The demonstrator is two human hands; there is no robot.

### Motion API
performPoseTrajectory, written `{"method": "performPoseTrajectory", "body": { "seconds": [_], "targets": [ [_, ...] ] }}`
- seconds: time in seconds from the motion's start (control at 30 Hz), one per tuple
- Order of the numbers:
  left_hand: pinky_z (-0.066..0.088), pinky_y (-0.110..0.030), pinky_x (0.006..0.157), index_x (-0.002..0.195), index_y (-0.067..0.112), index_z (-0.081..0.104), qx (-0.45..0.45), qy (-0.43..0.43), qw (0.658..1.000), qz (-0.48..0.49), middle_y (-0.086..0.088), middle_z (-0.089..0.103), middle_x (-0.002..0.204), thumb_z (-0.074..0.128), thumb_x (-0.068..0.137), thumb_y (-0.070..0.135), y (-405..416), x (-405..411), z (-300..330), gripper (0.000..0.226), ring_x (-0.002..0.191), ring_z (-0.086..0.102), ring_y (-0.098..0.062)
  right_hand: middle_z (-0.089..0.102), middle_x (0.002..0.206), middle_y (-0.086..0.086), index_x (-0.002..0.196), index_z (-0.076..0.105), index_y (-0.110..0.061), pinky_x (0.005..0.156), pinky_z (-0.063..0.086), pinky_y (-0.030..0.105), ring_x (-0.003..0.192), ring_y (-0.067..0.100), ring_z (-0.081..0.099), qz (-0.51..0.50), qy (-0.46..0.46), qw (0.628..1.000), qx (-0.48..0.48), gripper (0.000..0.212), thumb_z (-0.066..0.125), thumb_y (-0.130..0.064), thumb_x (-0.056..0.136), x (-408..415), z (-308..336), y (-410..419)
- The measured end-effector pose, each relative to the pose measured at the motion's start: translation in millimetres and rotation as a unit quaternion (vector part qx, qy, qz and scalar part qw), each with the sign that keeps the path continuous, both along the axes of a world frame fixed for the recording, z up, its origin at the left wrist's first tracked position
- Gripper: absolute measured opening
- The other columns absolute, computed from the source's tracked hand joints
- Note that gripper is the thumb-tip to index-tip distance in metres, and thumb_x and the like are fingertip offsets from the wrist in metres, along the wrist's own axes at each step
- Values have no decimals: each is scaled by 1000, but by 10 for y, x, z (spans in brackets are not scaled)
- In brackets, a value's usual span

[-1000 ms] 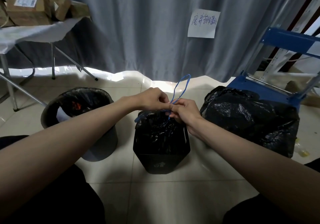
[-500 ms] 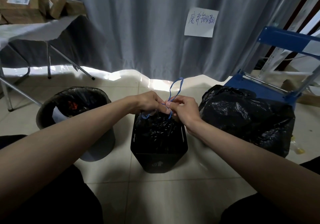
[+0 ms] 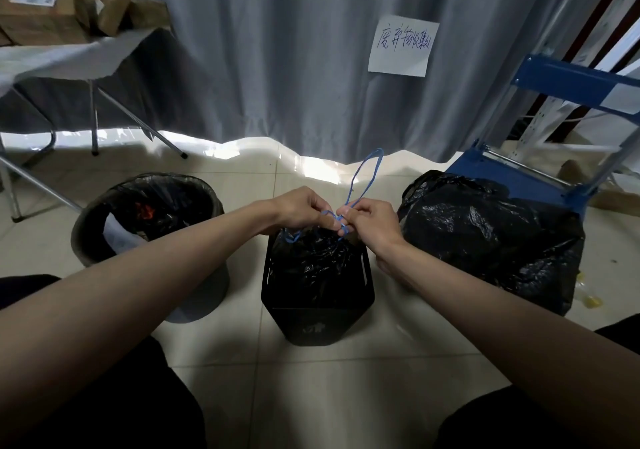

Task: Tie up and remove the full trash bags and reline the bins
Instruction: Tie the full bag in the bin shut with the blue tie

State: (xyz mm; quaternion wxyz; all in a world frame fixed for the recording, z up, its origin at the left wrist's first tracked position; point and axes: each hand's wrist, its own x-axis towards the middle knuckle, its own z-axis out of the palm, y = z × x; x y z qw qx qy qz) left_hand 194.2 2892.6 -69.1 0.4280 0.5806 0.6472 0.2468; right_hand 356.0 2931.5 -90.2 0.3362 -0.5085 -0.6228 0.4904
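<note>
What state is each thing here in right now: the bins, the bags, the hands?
Left hand: pinching blue drawstring.
Right hand: pinching drawstring.
Middle bag: gathered shut, in black bin.
Grey bin: lined, open, holding trash.
Right bag: full, on floor.

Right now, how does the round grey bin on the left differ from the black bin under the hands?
The round grey bin stands with its liner open, trash showing, and nobody touching it; the black bin is angular and darker, its bag's mouth gathered by a blue drawstring that the left hand and right hand pinch. Both stand on the tiled floor, lined in black plastic.
</note>
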Motion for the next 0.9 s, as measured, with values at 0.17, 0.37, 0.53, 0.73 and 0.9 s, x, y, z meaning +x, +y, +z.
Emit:
{"method": "performPoseTrajectory", "body": {
  "seconds": [0.17,0.37,0.53,0.73,0.9],
  "targets": [
    [25,-29,50,60,18,70,-6,2,1000,-26,-6,52,57,56,98,34,-7,-41,19,43,50,33,-16,68,69,8,87,70,-10,46,40,18,51,11,58,40,14,998,-40,12,61,-13,95,5,-13,1],
    [25,-23,41,75,13,61,-22,-6,1000,13,0,56,54,29,106,32,24,22,110,49,43,36,-12,64,73,10,97,64,0,51,48,16,57,9,66,39,126,981,-140,13,54,-7,99,63,96,-46],
    [23,-20,37,69,7,55,-33,17,999,-2,-3,52,56,33,99,16,26,-30,119,38,40,34,-10,63,78,12,87,61,-3,55,53,16,63,13,66,43,157,972,-171,15,52,-3,99,69,119,-49],
    [30,-23,50,83,12,64,-85,80,991,-69,2,53,63,37,100,13,-1,-85,84,32,56,44,-12,65,81,10,88,64,0,61,58,16,64,14,64,25,145,978,-148,9,59,1,95,79,115,-32],
    [42,-23,59,90,11,66,-12,80,997,-16,-1,63,70,45,97,10,3,-16,100,23,63,55,-14,69,83,12,81,67,-3,57,56,17,61,16,67,29,113,986,-122,12,64,2,91,43,92,-43]
  ]
}}
